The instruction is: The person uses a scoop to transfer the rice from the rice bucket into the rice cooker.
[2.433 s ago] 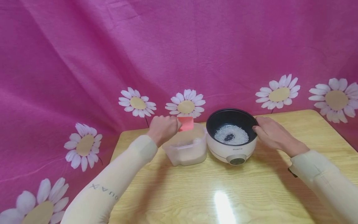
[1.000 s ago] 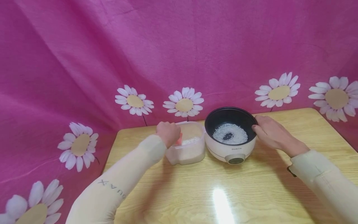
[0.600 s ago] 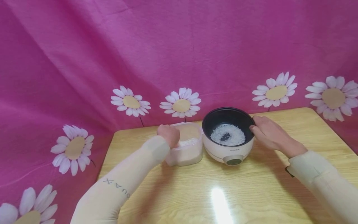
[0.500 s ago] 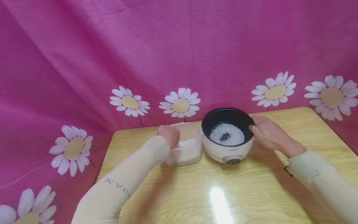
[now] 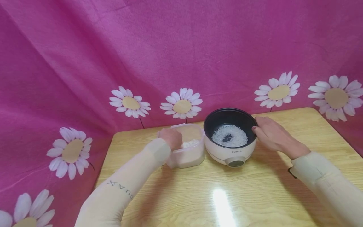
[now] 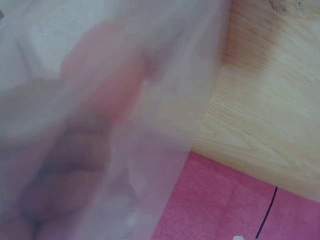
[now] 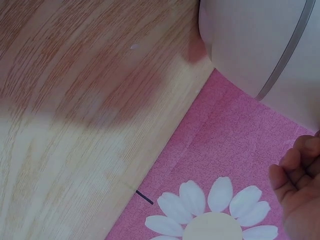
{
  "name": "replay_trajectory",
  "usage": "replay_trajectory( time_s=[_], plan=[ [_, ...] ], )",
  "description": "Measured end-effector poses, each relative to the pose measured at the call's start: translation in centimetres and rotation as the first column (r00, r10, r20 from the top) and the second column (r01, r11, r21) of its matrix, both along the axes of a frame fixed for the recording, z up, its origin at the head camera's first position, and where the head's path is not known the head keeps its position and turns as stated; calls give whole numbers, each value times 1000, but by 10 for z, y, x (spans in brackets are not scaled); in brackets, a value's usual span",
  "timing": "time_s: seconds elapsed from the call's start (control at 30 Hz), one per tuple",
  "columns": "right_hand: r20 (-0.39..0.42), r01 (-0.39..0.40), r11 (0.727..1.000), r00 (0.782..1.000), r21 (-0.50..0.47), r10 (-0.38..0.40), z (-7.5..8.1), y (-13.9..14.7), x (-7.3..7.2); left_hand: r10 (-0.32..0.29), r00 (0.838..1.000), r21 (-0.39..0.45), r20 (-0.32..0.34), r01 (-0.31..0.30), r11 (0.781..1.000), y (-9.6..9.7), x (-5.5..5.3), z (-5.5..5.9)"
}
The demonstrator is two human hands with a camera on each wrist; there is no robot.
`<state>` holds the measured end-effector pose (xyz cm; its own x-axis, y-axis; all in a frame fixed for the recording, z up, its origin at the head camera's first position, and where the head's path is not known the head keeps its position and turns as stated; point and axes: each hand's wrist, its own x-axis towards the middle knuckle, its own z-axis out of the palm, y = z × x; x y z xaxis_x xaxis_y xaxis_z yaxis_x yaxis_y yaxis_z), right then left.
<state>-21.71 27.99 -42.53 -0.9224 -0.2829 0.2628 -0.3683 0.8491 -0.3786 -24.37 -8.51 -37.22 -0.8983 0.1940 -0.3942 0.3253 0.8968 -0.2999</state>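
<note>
My left hand [image 5: 171, 138] reaches down inside a translucent plastic bin [image 5: 187, 161] that holds white rice [image 5: 190, 144]. Through the bin's wall in the left wrist view, curled fingers show around a coral-red scoop [image 6: 117, 90]; in the head view the hand hides the scoop. Close to the bin's right side stands a white electric cooking pot [image 5: 216, 151] with a black inner wall. A ring of rice [image 5: 239, 136] lies on its floor around a dark bare patch. My right hand [image 5: 276, 135] grips the pot's right rim, thumb on top, fingers curled below.
Bin and pot stand near the back edge of a wooden table [image 5: 181, 195]. A magenta cloth [image 5: 158, 56] with printed daisies hangs right behind it and along the left. The pot's control dial [image 5: 236, 162] faces the front.
My left hand has gone down from above the bin into it, taking the scoop out of the head view. The right hand keeps its grip on the pot. The head view has shifted slightly.
</note>
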Motion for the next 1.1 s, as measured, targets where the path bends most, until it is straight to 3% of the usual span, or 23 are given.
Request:
replay_trajectory(
  time_s=[0.3, 0.6, 1.1],
  plan=[
    [-20, -16, 1000, 1000, -2, 16, 1, 1, 1, -30, 999, 80, 18, 28, 996, -8, -5, -5],
    [-29, -30, 1000, 999, 2, 30, -1, 2, 0, -99, 995, 108, 19, 96, 989, -12, -4, -7],
    [-4, -14, 1000, 1000, 10, 14, -1, 1, 2, -97, 995, 160, 29, 92, 983, -14, -7, -11]
  ],
)
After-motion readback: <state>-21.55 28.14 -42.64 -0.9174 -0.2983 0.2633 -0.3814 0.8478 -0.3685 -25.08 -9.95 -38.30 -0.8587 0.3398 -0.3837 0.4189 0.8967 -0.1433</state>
